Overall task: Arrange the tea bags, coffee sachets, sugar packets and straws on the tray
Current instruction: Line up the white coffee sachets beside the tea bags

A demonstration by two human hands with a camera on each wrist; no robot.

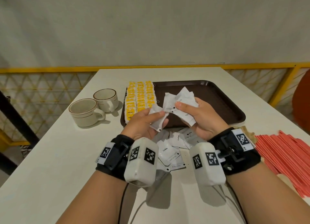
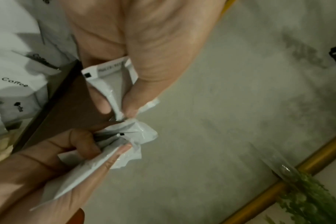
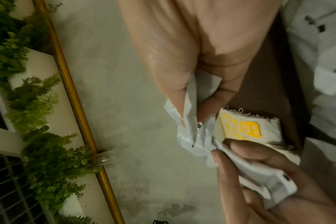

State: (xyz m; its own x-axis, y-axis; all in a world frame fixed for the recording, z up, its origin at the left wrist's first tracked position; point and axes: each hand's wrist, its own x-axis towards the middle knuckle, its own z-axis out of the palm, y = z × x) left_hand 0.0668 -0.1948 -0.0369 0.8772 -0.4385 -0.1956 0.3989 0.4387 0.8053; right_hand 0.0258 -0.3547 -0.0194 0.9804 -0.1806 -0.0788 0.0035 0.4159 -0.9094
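Observation:
A dark brown tray (image 1: 218, 96) lies at the middle of the white table. Yellow tea bags (image 1: 140, 98) (image 3: 240, 128) fill rows along its left side. Above the tray's near edge, my left hand (image 1: 161, 117) (image 2: 123, 106) pinches one white coffee sachet (image 1: 156, 119) (image 2: 107, 80). My right hand (image 1: 184, 104) (image 3: 190, 115) grips a crumpled bunch of white sachets (image 1: 182, 98) (image 3: 190, 136). The two hands meet at the sachets' ends. More coffee sachets (image 1: 169, 150) (image 2: 13, 83) lie loose on the table between my wrists. Red straws (image 1: 285, 156) lie in a heap at the right.
Two beige cups (image 1: 94, 108) stand left of the tray. Tan packets (image 1: 248, 133) show partly behind my right wrist. A yellow railing (image 1: 50, 70) runs behind the table, below a plain wall. The right part of the tray's floor shows bare.

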